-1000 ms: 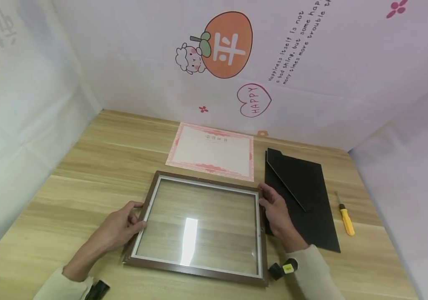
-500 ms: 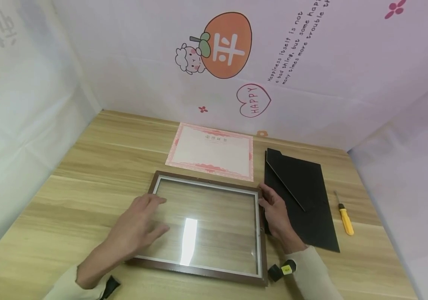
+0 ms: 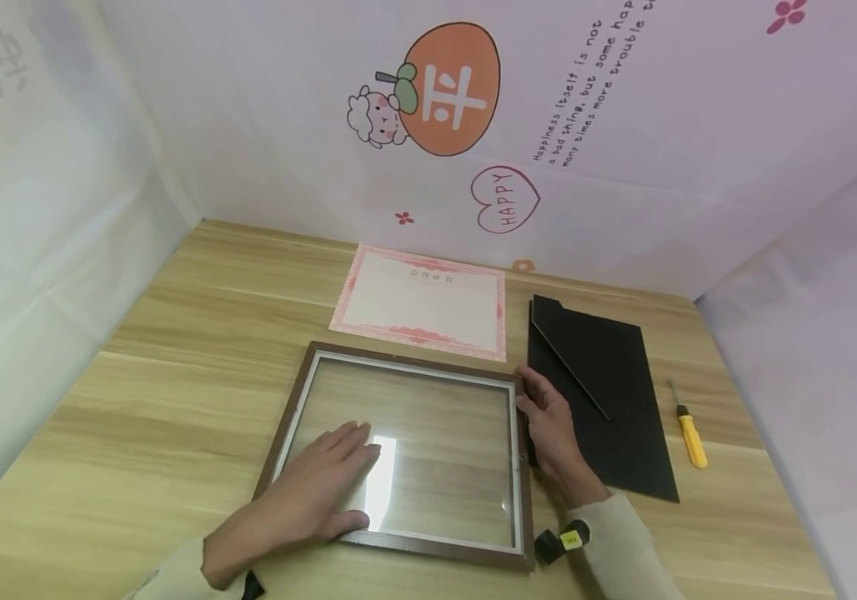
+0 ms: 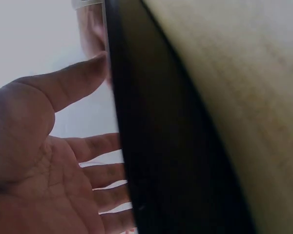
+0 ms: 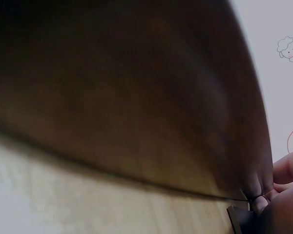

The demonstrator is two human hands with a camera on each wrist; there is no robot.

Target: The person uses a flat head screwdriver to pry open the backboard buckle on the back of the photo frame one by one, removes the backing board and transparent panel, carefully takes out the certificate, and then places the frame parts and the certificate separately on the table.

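A brown picture frame (image 3: 436, 547) with a white inner border lies at the front middle, glass (image 3: 428, 450) spanning it. My left hand (image 3: 312, 496) reaches over the glass from the near left, fingers straight and thumb by the near rim. The left wrist view shows its open palm (image 4: 44, 165) beside the frame's dark edge (image 4: 161, 126). At the right rim, my right hand (image 3: 552, 421) grips the frame, fingers near its far corner. In the right wrist view, fingers (image 5: 289, 168) pinch at the frame's edge.
Beyond the frame lies a pink-bordered certificate (image 3: 421, 304). To the right, a black backing board (image 3: 616, 367) has a stand flap on it, and a yellow-handled screwdriver (image 3: 691, 437) lies farther right. White printed curtains (image 3: 286, 167) enclose the wooden table (image 3: 136, 400).
My left hand has let go of the frame's left rim and moved right and nearer, over the glass, its fingers straightening. The right hand stays on the right rim.
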